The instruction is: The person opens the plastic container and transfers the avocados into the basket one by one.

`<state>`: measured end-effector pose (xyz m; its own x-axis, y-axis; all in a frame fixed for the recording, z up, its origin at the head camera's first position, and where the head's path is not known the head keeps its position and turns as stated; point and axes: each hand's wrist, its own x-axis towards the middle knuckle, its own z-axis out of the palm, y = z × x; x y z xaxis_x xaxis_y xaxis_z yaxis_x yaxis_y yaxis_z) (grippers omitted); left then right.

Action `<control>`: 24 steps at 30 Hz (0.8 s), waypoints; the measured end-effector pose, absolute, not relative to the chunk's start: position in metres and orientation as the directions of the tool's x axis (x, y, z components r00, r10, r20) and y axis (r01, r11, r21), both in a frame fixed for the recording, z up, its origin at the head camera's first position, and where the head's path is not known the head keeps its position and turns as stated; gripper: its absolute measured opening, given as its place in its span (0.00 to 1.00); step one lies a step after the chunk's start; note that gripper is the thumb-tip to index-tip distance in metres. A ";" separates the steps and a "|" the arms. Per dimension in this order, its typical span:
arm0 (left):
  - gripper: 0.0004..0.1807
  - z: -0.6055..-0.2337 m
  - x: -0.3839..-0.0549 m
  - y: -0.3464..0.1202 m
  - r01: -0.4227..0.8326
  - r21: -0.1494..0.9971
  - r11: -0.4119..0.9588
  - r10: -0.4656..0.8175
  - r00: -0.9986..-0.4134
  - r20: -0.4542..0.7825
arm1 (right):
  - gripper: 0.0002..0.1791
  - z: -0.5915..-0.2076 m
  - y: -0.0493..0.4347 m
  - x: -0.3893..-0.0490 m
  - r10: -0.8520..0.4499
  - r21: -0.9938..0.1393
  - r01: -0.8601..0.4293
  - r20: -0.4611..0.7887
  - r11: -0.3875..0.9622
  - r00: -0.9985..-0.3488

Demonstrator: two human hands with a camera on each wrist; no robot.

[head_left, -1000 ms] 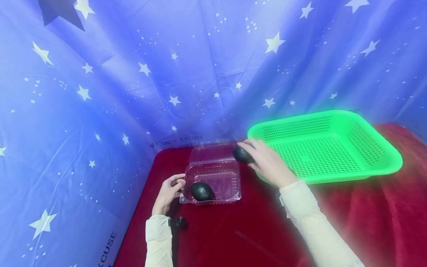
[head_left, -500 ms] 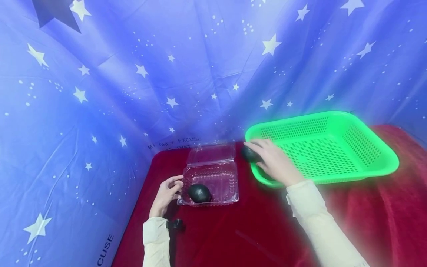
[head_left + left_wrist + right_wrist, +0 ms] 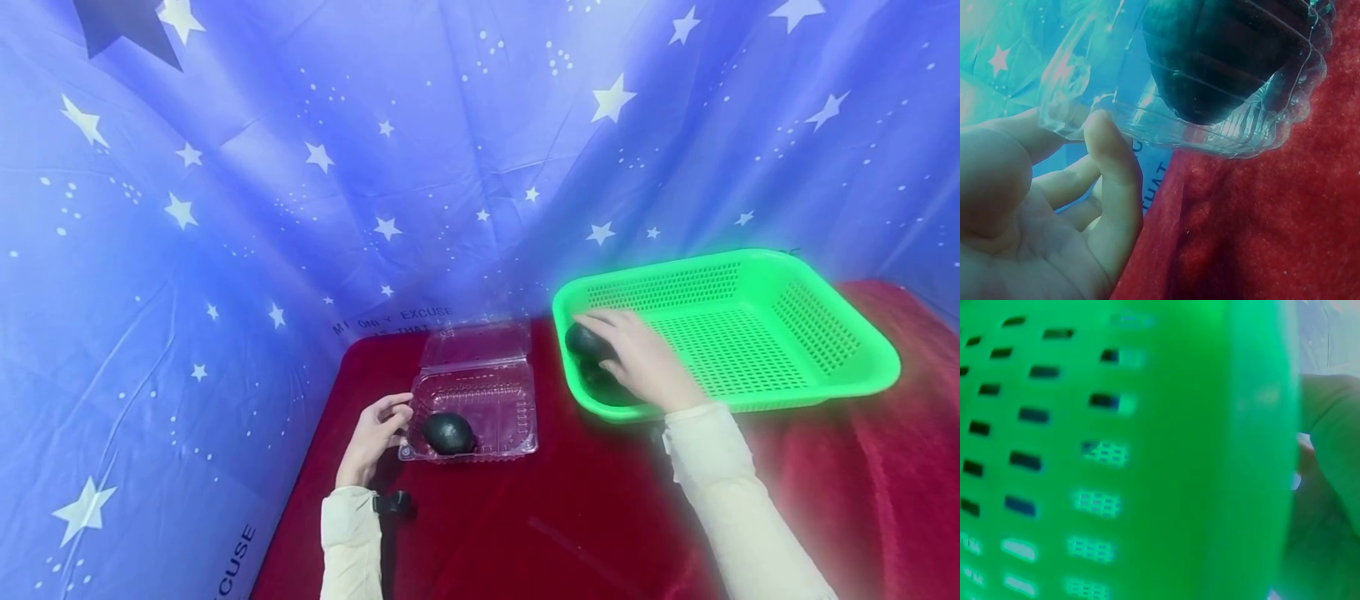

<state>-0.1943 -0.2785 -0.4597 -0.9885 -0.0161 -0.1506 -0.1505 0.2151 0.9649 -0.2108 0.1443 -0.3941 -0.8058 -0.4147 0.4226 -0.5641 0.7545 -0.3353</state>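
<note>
My left hand (image 3: 372, 437) pinches the left edge of a clear plastic clamshell container (image 3: 510, 421), which stands with its lid folded back. A dark avocado (image 3: 448, 433) lies in the container's front left part; the left wrist view shows the same avocado (image 3: 1210, 56) through the ribbed wall. With my right hand (image 3: 647, 358) I hold a second dark avocado (image 3: 585, 340) over the left end of a bright green perforated basket (image 3: 873, 377). In the right wrist view the basket's wall fills most of the picture and hides that avocado.
A red cloth (image 3: 525, 533) covers the table. Behind and to the left hangs a blue curtain (image 3: 450, 167) with white stars. A small black device (image 3: 393, 502) is strapped at my left wrist.
My right hand has carried its avocado rightward, from beside the container to above the basket's left end. The left hand stays at the container's edge.
</note>
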 end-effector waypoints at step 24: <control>0.23 -0.459 -0.194 -0.278 -0.150 0.965 0.217 -0.015 -0.989 -0.150 | 0.42 -0.402 0.175 -0.209 -0.359 -0.416 -0.474 0.327 0.776 -0.874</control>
